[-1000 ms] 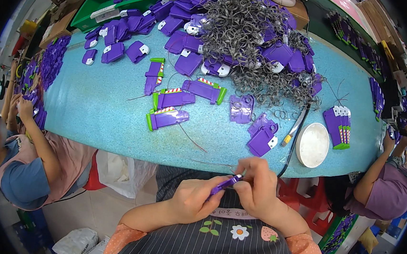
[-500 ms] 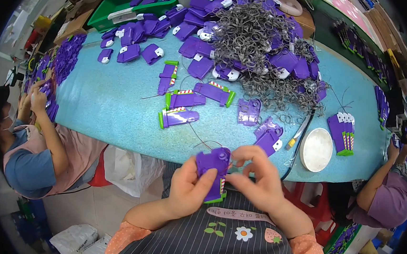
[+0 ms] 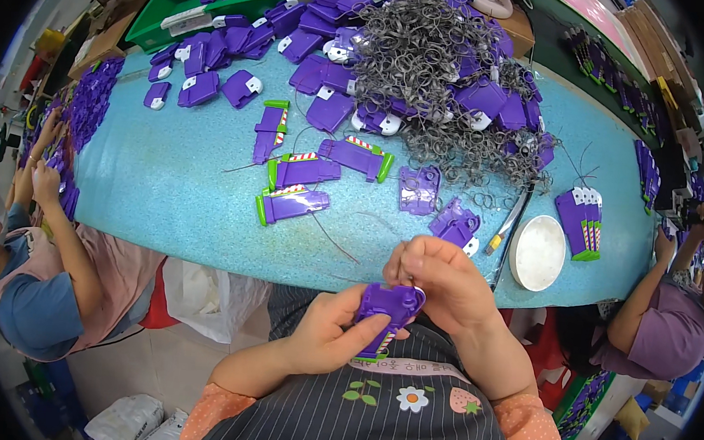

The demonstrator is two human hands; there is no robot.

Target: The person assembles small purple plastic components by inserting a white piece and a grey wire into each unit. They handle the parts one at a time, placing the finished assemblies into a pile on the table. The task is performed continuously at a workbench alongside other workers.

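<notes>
My left hand [image 3: 328,334] grips a purple plastic toy part [image 3: 389,307] with a green and striped edge, held just below the table's near edge above my striped apron. My right hand [image 3: 436,283] closes over the top of the same part, fingers pinching at its upper rim. Three finished purple wing pieces with green tips [image 3: 291,204] lie on the turquoise table [image 3: 164,197] ahead of my hands. A big heap of grey metal spring rings [image 3: 438,70] mixed with purple parts fills the far middle.
A round white dish [image 3: 538,253] and a yellow-handled tool [image 3: 507,228] sit right of my hands. Two loose purple shells [image 3: 454,222] lie nearby. A green tray [image 3: 187,8] stands far left. One person [image 3: 41,278] works at the left end, another [image 3: 667,311] at the right.
The purple part has turned in my hands, from edge-on a second ago to its flat face up. My right hand now covers its top edge. My view has moved closer.
</notes>
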